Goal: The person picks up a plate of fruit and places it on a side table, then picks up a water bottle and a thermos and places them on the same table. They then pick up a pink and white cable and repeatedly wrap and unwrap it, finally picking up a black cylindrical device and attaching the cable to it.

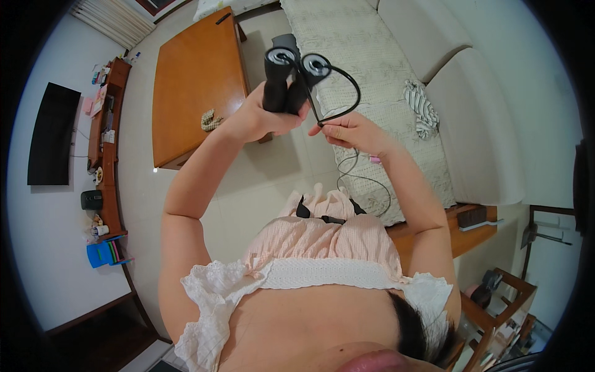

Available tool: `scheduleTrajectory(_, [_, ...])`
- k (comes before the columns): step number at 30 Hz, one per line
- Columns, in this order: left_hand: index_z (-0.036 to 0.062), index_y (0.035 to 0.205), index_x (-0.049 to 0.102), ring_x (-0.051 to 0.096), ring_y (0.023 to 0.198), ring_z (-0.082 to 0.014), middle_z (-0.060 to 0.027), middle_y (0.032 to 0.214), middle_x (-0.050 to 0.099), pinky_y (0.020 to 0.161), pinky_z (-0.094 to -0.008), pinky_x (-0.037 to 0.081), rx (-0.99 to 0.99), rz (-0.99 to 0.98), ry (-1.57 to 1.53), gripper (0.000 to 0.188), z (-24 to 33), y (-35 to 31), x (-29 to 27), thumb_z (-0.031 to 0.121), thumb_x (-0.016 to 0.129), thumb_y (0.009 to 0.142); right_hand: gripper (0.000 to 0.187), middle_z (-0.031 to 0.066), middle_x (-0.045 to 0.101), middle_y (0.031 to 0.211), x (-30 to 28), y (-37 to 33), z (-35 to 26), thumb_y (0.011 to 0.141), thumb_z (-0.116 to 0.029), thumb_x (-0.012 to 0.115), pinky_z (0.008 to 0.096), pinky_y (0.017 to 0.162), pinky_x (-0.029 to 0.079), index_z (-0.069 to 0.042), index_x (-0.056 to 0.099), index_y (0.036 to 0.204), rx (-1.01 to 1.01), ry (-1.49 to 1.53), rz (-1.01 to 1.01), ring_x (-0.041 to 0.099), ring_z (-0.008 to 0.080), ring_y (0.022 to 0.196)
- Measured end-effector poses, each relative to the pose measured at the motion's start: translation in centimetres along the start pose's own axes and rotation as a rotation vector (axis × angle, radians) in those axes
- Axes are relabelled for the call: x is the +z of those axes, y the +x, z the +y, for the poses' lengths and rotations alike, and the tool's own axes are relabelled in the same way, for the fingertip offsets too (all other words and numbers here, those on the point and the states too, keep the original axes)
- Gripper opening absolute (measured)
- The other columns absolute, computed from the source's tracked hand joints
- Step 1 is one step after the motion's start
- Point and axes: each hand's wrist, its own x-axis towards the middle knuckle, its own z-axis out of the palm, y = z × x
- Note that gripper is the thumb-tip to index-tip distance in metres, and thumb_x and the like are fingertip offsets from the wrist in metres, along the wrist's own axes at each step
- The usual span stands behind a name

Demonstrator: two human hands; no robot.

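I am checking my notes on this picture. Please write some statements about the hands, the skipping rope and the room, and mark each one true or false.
1. The left hand grips both black handles of the skipping rope together. True.
2. The right hand pinches the thin black cord. True.
3. The cord is wound tightly around the handles. False: it loops free and hangs down.
4. The wooden table carries a laptop. False: only a small scrunchie lies near its edge.
5. A striped cloth lies on the sofa. True.
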Motion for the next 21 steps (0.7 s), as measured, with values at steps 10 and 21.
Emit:
scheduleTrajectory(10, [0.0027,0.073,0.057,0.056,0.062,-0.0354,-0.0164,0.065,0.059,0.060,-0.0411,0.046,-0.166,-0.218,1.345,0.012,-3.1,1.0,3.9,0.007,0.057,0.061,0.018,0.0061,0.056,0.061,-3.1,1.5,-7.8,0.079,-0.018,0.059,0.0294,0.054,0.041,-0.001,0.062,0.081,-0.170,-0.803,0.303,0.051,0.0148,0.057])
scheduleTrajectory(21, [0.0039,0.090,0.059,0.058,0.075,-0.0366,-0.0189,0.077,0.061,0.068,-0.0406,0.047,-0.247,0.576,0.981,0.024,-5.6,2.7,-1.7,0.012,0.058,0.068,0.030,0.0161,0.060,0.081,6.4,-1.4,-1.1,0.088,-0.016,0.047,0.0354,0.069,0.046,0.003,0.051,0.111,-0.232,-0.470,0.355,0.058,0.0288,0.072])
